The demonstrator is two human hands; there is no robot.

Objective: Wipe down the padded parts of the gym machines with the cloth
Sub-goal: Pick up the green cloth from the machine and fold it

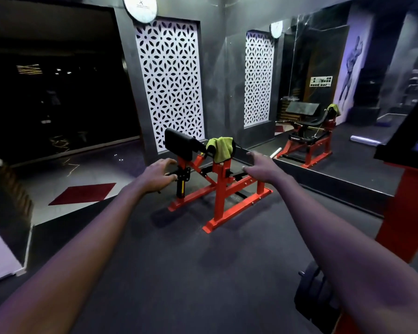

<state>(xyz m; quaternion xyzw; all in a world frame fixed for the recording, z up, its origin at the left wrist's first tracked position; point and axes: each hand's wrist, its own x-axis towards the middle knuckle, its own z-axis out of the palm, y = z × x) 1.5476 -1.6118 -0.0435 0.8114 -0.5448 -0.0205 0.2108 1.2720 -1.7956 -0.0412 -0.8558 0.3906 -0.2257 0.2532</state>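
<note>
A red-framed gym machine (219,186) stands on the dark floor ahead of me. Its black padded block (179,142) sits at the upper left, and a yellow-green cloth (219,147) is draped over the seat pad at the machine's top. Both my arms are stretched forward. My left hand (156,175) hovers in front of the machine's left side with relaxed fingers and holds nothing. My right hand (261,167) reaches out just right of the cloth, fingers spread, also empty. Neither hand touches the cloth.
A wall mirror (323,80) at the right reflects the machine and cloth. Another red and black machine (405,189) stands at the right edge, with a dark weight plate (311,292) on the floor below my right arm. A patterned white panel (169,83) is behind the machine.
</note>
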